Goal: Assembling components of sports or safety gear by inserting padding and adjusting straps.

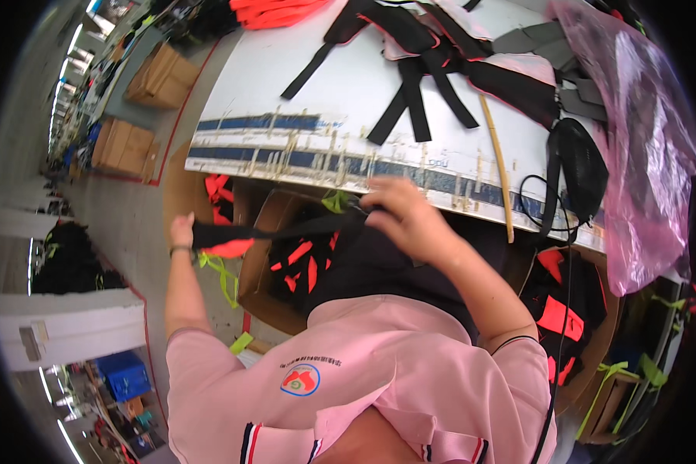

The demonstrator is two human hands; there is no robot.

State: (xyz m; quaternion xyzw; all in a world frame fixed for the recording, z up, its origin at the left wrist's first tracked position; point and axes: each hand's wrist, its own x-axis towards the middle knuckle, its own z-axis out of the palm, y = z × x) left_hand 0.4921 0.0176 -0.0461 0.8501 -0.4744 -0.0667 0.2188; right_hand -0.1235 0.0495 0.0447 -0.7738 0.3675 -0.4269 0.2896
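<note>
A black strap (274, 232) stretches between my hands in front of my body, just below the table's near edge. My left hand (182, 234) is closed on its wide left end, where a bright orange-red piece (228, 248) hangs beneath. At the other end, my right hand (404, 214) has thumb and fingers bent together around the strap; the exact grip is partly hidden. Several black straps with padded parts and orange-red edging (414, 93) lie in a pile on the table, beyond my hands.
The white table (247, 81) has worn blue stripes. On it are a yellow stick (496, 166), a black mesh pouch (580, 170) and a pink plastic bag (646, 155). Open cardboard boxes (259, 298) with black and orange-red pieces stand below. More cartons (162, 76) are at left.
</note>
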